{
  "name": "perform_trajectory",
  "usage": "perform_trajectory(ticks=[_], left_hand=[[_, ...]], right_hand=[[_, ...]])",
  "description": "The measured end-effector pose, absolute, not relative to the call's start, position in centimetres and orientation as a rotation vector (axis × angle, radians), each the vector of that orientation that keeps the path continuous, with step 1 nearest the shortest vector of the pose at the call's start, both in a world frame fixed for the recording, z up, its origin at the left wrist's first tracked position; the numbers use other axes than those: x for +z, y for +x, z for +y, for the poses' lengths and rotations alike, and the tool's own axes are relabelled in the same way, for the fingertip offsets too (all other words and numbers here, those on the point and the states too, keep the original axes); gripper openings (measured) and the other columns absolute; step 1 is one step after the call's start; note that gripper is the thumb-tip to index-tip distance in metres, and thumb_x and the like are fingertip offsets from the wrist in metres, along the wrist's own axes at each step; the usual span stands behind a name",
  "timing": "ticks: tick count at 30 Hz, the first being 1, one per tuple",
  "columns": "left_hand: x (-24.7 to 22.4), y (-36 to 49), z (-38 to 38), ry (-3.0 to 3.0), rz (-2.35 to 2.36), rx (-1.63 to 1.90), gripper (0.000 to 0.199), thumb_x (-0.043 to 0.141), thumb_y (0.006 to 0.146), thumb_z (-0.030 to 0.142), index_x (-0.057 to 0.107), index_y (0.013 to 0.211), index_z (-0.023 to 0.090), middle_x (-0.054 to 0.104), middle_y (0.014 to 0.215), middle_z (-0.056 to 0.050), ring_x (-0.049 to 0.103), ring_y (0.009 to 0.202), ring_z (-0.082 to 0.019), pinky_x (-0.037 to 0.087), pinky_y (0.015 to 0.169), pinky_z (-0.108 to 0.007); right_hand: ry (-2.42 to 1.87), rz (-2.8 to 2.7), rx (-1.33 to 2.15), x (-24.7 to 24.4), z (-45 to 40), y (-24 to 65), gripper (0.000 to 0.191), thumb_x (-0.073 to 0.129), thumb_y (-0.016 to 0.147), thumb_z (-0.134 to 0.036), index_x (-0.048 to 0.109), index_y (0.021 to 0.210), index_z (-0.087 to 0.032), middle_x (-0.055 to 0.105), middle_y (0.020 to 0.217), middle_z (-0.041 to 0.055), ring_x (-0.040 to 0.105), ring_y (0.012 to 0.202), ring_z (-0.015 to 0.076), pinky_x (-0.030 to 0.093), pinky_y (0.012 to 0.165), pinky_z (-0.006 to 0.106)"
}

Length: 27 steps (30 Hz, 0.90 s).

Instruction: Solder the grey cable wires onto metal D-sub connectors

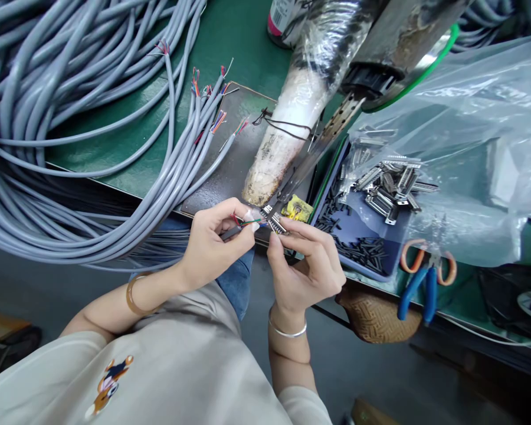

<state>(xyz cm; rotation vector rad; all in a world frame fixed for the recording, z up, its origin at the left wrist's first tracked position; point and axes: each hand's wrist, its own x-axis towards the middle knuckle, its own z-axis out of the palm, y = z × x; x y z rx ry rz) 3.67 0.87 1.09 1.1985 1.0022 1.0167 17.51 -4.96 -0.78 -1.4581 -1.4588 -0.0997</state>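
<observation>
My left hand (219,239) pinches the end of a grey cable (231,232), its thin coloured wires (250,222) fanning out past the fingertips. Between thumb and fingers, my right hand (307,257) grips a small metal multi-pin connector (276,224). The wire ends meet the connector's pins. Just above them is the dark tip of a soldering iron (287,188), pointing down at the connector. Beside it hangs a white, plastic-wrapped tube (278,130) with a browned end. A yellow sponge-like piece (297,208) lies behind my right fingers.
Many grey cables (92,77) with stripped ends cover the left of the green table (230,41). At right, a blue tray (392,260) holds black sleeves (365,254) and metal connectors (393,183) in a clear bag (469,136). Orange-handled scissors (448,268) and blue-handled pliers (413,292) overhang the edge.
</observation>
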Motion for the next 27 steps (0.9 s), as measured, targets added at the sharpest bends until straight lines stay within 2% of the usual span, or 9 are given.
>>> perform_trajectory(ticks=[10, 13, 15, 17, 19, 20, 21, 24, 27], left_hand=[[1.2, 3.6, 0.9, 1.130, 0.996, 0.968, 0.018, 0.075, 0.074, 0.018, 0.058, 0.070, 0.018, 0.065, 0.073, -0.001, 0.056, 0.062, -0.009, 0.045, 0.055, -0.019], [1.3, 3.5, 1.0, 1.054, 0.946, 0.911, 0.019, 0.079, 0.073, 0.018, 0.060, 0.072, 0.017, 0.064, 0.070, 0.002, 0.048, 0.052, -0.005, 0.040, 0.047, -0.017], [1.4, 3.3, 1.0, 1.016, 0.916, 0.836, 0.021, 0.082, 0.072, 0.019, 0.061, 0.073, 0.017, 0.058, 0.059, 0.005, 0.042, 0.044, -0.003, 0.034, 0.041, -0.017], [1.4, 3.1, 1.0, 0.964, 0.898, 0.766, 0.025, 0.086, 0.070, 0.022, 0.061, 0.073, 0.017, 0.053, 0.049, 0.008, 0.039, 0.039, -0.003, 0.031, 0.037, -0.016], [1.4, 2.9, 1.0, 0.907, 0.888, 0.736, 0.030, 0.090, 0.068, 0.026, 0.061, 0.074, 0.017, 0.054, 0.047, 0.008, 0.040, 0.036, -0.004, 0.031, 0.036, -0.016], [1.4, 2.8, 1.0, 0.885, 0.883, 0.736, 0.032, 0.091, 0.067, 0.027, 0.061, 0.074, 0.017, 0.055, 0.047, 0.007, 0.041, 0.036, -0.004, 0.032, 0.036, -0.016], [1.3, 2.8, 1.0, 0.871, 0.875, 0.741, 0.033, 0.092, 0.066, 0.028, 0.061, 0.074, 0.017, 0.056, 0.047, 0.007, 0.041, 0.036, -0.004, 0.032, 0.036, -0.015], [1.1, 2.7, 0.9, 0.843, 0.856, 0.764, 0.034, 0.092, 0.068, 0.028, 0.060, 0.074, 0.017, 0.054, 0.045, 0.008, 0.042, 0.035, -0.004, 0.032, 0.036, -0.015], [0.9, 2.7, 0.9, 0.811, 0.843, 0.767, 0.035, 0.091, 0.068, 0.030, 0.059, 0.075, 0.018, 0.052, 0.044, 0.009, 0.040, 0.034, -0.004, 0.032, 0.035, -0.015]], right_hand=[[-1.415, -1.622, -0.300, -1.9, -5.9, 17.7, 0.018, 0.080, 0.085, -0.014, 0.066, 0.091, -0.024, 0.082, 0.104, 0.0027, 0.079, 0.088, 0.0155, 0.066, 0.076, 0.025], [-1.427, -1.583, -0.247, -2.1, -6.1, 17.7, 0.017, 0.077, 0.088, -0.014, 0.067, 0.096, -0.024, 0.082, 0.103, 0.0012, 0.080, 0.087, 0.0155, 0.066, 0.075, 0.026], [-1.430, -1.463, -0.156, -2.0, -6.1, 17.8, 0.014, 0.073, 0.091, -0.014, 0.068, 0.100, -0.024, 0.082, 0.101, 0.0008, 0.080, 0.078, 0.0154, 0.065, 0.066, 0.026], [-1.356, -1.307, -0.131, -1.6, -6.0, 17.9, 0.007, 0.069, 0.095, -0.018, 0.071, 0.098, -0.024, 0.079, 0.085, -0.0015, 0.072, 0.056, 0.0140, 0.059, 0.049, 0.027], [-1.199, -1.152, -0.204, -1.2, -5.9, 18.1, 0.006, 0.068, 0.096, -0.024, 0.074, 0.099, -0.025, 0.065, 0.062, -0.0075, 0.050, 0.034, 0.0095, 0.047, 0.036, 0.026], [-1.136, -1.095, -0.247, -1.0, -5.9, 18.2, 0.009, 0.069, 0.096, -0.025, 0.074, 0.103, -0.026, 0.058, 0.056, -0.0099, 0.042, 0.030, 0.0081, 0.043, 0.033, 0.025], [-1.109, -1.055, -0.278, -0.8, -5.9, 18.2, 0.015, 0.068, 0.096, -0.024, 0.073, 0.110, -0.027, 0.056, 0.055, -0.0110, 0.041, 0.029, 0.0077, 0.043, 0.033, 0.024], [-1.247, -1.080, -0.250, -1.1, -6.6, 18.0, 0.028, 0.066, 0.095, -0.014, 0.066, 0.121, -0.026, 0.074, 0.075, -0.0059, 0.066, 0.046, 0.0116, 0.058, 0.044, 0.025], [-1.355, -1.243, -0.125, -2.1, -7.4, 17.3, 0.021, 0.069, 0.092, -0.011, 0.065, 0.110, -0.022, 0.080, 0.093, 0.0000, 0.079, 0.070, 0.0182, 0.070, 0.066, 0.035]])
